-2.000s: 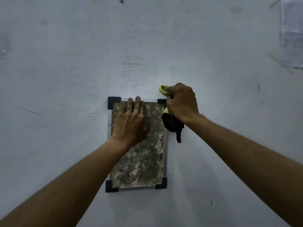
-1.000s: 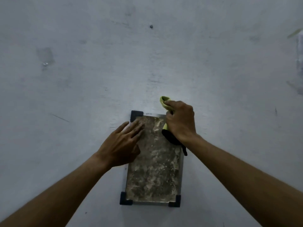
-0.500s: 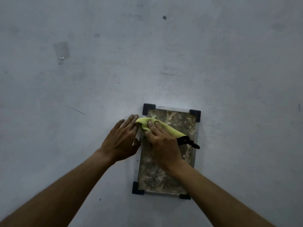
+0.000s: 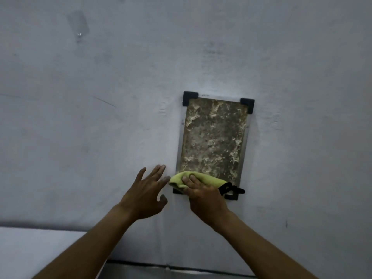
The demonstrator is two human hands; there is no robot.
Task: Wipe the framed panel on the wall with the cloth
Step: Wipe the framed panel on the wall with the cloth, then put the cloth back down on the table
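cloth [image 4: 203, 179] at panel [image 4: 213, 137] bottom edge, wall [image 4: 100, 117] bare around

Both your arms reach up and forward from the bottom, bare to the wrists. Your left hand [image 4: 145, 195] is open, its fingers spread and pointing up and a little to the right, the thumb sticking out to the side (whether the palm touches anything is hard to tell). Your right hand [image 4: 203, 195] sits just beside it, palm down, fingers pressed flat and close together, pointing up and to the left.
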